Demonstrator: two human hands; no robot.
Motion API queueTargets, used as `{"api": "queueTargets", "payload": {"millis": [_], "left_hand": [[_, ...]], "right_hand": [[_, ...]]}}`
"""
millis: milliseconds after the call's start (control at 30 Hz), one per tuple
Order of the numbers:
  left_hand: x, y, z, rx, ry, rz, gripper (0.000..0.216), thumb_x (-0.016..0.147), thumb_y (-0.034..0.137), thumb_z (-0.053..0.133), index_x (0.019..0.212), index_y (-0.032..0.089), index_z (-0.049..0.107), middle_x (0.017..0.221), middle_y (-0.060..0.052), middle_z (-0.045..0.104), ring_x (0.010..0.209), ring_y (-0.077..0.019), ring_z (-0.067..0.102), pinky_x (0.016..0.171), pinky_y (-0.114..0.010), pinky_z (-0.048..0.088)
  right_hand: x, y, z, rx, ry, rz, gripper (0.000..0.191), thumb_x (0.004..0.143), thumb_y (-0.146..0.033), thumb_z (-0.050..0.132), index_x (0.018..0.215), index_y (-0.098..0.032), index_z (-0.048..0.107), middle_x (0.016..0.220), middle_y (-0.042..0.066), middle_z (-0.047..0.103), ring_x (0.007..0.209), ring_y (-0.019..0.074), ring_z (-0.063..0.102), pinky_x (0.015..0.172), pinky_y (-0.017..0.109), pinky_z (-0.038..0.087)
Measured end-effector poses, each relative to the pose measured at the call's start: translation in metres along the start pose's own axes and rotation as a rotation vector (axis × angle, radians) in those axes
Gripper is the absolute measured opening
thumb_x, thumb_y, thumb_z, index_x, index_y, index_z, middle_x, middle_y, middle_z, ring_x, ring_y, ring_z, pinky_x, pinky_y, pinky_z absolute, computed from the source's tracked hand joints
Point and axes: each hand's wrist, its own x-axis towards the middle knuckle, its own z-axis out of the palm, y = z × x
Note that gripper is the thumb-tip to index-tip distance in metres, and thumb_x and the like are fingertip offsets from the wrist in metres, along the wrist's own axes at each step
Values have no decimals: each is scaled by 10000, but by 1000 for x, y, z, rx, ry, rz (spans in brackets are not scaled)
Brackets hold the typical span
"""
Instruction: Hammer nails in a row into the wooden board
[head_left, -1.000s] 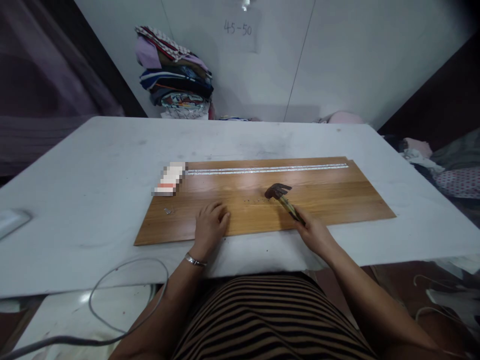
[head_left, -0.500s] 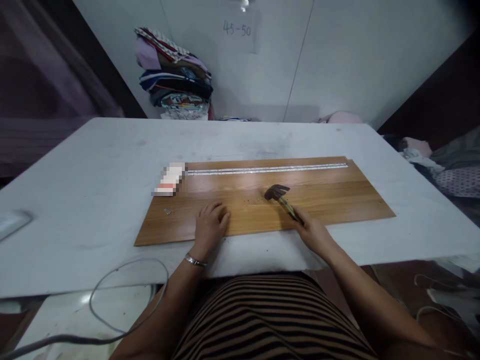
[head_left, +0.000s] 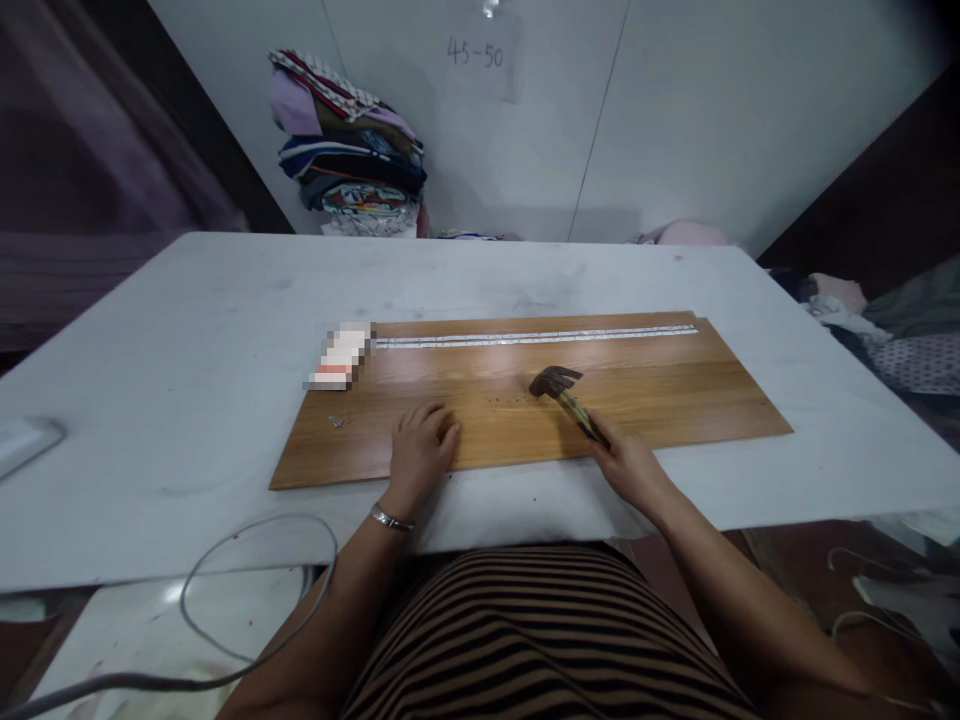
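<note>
The hammer [head_left: 573,409] is over the middle of a wooden board [head_left: 675,390], its dark head toward the far side and its handle slanting back to the right hand [head_left: 628,466]. That grip sits on the near part of the handle, probably because it leaves the head free to swing from the wrist. The right fingers are closed around the handle, with no visible slack. Whether the head touches the wood or hangs just above it is hard to tell from this height.

The left hand [head_left: 421,446] lies palm down on the board's near edge, fingers loosely bent and close together, thumb a little apart; no object shows in its grasp. Its place there seems meant to steady the board, well away from the hammer head. Between the two runs a short row of dark specks [head_left: 496,401]. Small metal pieces [head_left: 335,421] lie left of that hand, within easy reach. The board rests flat on a white table [head_left: 187,350].
</note>
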Motion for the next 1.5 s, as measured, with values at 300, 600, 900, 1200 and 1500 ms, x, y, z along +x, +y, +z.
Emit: {"api": "queueTargets", "payload": {"millis": [300,600,900,1200,1500], "left_hand": [[0,-1,1,9,-2,4,258,888,334,554,1066,202,686,1210,-91,648,1127,-276,560,991,-454,425],[0,0,1,-1,1,3,247,886,329,559,1061,208,685,1216,-80,650,1122,-267,565,985,-440,429],[0,-1,1,6,1,6,247,884,326,566,1065,207,686,1207,-83,651,1116,-271,569,987,-445,424],[-1,0,1,1,1,3,250,890,329,557,1069,209,685,1218,-83,649,1126,-270,561,992,-447,421],[0,-1,2,21,5,7,264,891,348,553,1070,209,688,1215,-86,649,1128,-278,563,1003,-461,414]], "right_hand": [[0,1,0,-12,-14,0,456,860,-207,493,1306,-175,586,1150,140,722,1008,319,694,834,446,551],[-1,0,0,-11,7,-4,478,862,-212,481,1328,-168,575,1177,145,713,1041,319,690,848,433,551],[-1,3,1,-5,34,-13,483,867,-225,477,1335,-162,575,1204,151,700,1062,323,680,872,453,543],[0,3,1,-5,-2,17,480,866,-236,487,1330,-148,573,1149,160,719,1018,334,691,832,453,550],[-1,4,2,-2,-11,4,461,863,-213,492,1315,-191,577,1136,129,729,1007,312,696,831,434,552]]}}
